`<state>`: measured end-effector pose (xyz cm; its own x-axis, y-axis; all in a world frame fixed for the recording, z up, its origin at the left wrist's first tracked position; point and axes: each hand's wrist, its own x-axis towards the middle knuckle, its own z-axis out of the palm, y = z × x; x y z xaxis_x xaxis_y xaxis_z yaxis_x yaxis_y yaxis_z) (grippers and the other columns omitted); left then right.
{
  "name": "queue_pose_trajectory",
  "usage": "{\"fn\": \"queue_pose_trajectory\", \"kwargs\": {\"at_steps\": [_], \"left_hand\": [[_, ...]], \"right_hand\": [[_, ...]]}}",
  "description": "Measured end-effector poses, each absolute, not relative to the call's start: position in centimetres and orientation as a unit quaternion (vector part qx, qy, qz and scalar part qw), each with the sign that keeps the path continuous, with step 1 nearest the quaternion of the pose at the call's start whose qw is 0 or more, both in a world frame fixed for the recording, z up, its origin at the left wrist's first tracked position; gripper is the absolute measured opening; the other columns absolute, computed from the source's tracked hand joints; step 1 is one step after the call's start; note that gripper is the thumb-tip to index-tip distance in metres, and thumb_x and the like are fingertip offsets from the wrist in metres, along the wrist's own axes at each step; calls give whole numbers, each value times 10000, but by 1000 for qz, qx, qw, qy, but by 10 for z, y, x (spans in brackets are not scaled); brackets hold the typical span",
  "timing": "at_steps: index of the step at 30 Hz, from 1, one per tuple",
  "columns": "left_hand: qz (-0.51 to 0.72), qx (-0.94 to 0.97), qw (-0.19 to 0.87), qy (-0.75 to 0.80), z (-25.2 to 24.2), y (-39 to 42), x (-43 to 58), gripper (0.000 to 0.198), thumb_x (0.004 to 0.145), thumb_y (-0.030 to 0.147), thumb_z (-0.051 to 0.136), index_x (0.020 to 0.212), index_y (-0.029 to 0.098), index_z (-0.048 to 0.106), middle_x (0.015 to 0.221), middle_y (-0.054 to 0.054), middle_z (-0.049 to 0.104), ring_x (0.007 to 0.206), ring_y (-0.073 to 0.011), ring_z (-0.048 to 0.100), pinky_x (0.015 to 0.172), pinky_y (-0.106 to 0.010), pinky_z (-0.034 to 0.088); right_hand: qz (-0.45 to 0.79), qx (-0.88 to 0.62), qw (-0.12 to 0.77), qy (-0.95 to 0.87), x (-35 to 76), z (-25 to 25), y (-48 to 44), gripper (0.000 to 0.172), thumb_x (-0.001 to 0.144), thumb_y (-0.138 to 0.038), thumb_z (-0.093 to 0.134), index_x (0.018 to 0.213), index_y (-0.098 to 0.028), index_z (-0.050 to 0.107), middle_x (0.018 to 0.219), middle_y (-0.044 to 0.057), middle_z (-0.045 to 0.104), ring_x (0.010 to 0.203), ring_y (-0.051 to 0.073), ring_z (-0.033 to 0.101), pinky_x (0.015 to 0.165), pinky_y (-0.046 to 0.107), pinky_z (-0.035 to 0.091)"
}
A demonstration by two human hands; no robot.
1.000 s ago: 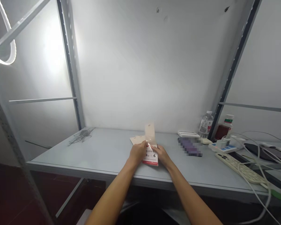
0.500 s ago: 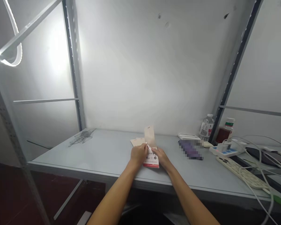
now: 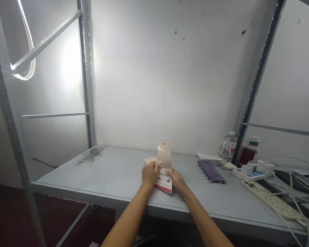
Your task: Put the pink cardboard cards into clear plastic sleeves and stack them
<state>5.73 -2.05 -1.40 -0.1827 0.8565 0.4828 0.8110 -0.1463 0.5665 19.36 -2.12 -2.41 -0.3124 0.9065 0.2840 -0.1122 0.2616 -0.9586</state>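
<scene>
Both hands hold a small clear plastic packet [image 3: 164, 171] with a red and white printed card inside, just above the grey table [image 3: 113, 175]. My left hand [image 3: 149, 174] pinches its left edge with closed fingers. My right hand [image 3: 178, 181] grips the right side lower down. The packet's beige top flap stands upright between them. A beige card [image 3: 149, 160] lies flat on the table just behind my left hand.
To the right lie a dark blurred object [image 3: 211, 171], a white flat box [image 3: 209, 156], a water bottle [image 3: 228, 144], a red-filled jar [image 3: 249, 150], a power strip [image 3: 274, 202] and several cables. Metal shelf posts [image 3: 86, 75] stand left and right.
The view has tilted and shifted slightly, so everything sits lower in the picture. Both hands have lifted the packet a little and tilted it more upright.
</scene>
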Motion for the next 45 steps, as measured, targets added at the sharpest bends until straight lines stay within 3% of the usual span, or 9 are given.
{"fn": "queue_pose_trajectory", "kwargs": {"at_steps": [2, 5, 7, 11, 14, 19, 30, 38, 45], "left_hand": [[446, 634, 57, 630, -13, -21, 57, 341, 870, 327, 308, 942, 181, 608, 741, -49, 644, 679, -149, 569, 607, -235, 344], [503, 620, 88, 596, -12, -24, 56, 430, 840, 298, 381, 1257, 190, 388, 884, -45, 643, 745, -150, 584, 640, -234, 378], [528, 625, 95, 568, -13, -24, 55, 483, 821, 210, 376, 1298, 230, 306, 1004, -37, 608, 740, -131, 580, 647, -233, 396], [555, 643, 142, 508, -14, -21, 52, 331, 758, 108, 357, 1016, 222, 532, 1087, -35, 547, 687, -92, 556, 682, -240, 436], [581, 605, 251, 483, -13, -16, 52, 206, 750, 187, 397, 889, 178, 549, 1076, -64, 538, 705, -109, 558, 572, -226, 462], [556, 577, 398, 446, -12, -14, 53, 332, 716, 458, 492, 801, 143, 551, 695, -33, 553, 594, -128, 540, 433, -207, 432], [611, 536, 421, 402, -20, -4, 47, 422, 544, 529, 646, 599, 126, 534, 864, -72, 605, 552, -92, 531, 434, -190, 403], [608, 495, 464, 413, -18, -2, 47, 442, 460, 510, 708, 542, 131, 497, 656, -25, 577, 449, -63, 456, 396, -185, 332], [614, 452, 495, 417, -14, -9, 47, 440, 523, 536, 661, 584, 165, 431, 512, 31, 499, 390, -62, 421, 383, -179, 293]], "right_hand": [[517, -329, 505, -608, 193, -24, -20, 410, 713, -505, 545, 856, -126, 608, 790, 81, 675, 708, 220, 613, 660, 314, 468], [513, -336, 536, -580, 195, -23, -16, 449, 695, -522, 562, 922, -135, 593, 826, 90, 676, 712, 236, 623, 645, 336, 483], [494, -331, 562, -575, 196, -22, -15, 463, 682, -510, 586, 977, -154, 573, 875, 86, 672, 748, 239, 623, 666, 347, 491], [445, -328, 588, -590, 197, -20, -14, 466, 663, -512, 606, 971, -166, 559, 923, 88, 662, 823, 240, 612, 726, 344, 487], [459, -308, 593, -585, 196, -19, -15, 468, 675, -516, 596, 976, -163, 542, 926, 97, 659, 817, 239, 612, 715, 344, 486], [480, -302, 580, -584, 195, -20, -15, 482, 679, -526, 587, 984, -153, 562, 870, 88, 665, 743, 231, 617, 648, 330, 487], [440, -323, 543, -639, 194, -36, -2, 488, 703, -553, 546, 921, -119, 597, 843, 98, 661, 773, 231, 610, 694, 312, 477], [450, -343, 536, -627, 193, -41, 5, 489, 699, -571, 530, 873, -119, 600, 744, 76, 649, 675, 207, 599, 634, 301, 469], [468, -354, 550, -594, 195, -35, 1, 476, 679, -600, 506, 715, -137, 611, 631, 49, 635, 594, 176, 568, 560, 266, 431]]}}
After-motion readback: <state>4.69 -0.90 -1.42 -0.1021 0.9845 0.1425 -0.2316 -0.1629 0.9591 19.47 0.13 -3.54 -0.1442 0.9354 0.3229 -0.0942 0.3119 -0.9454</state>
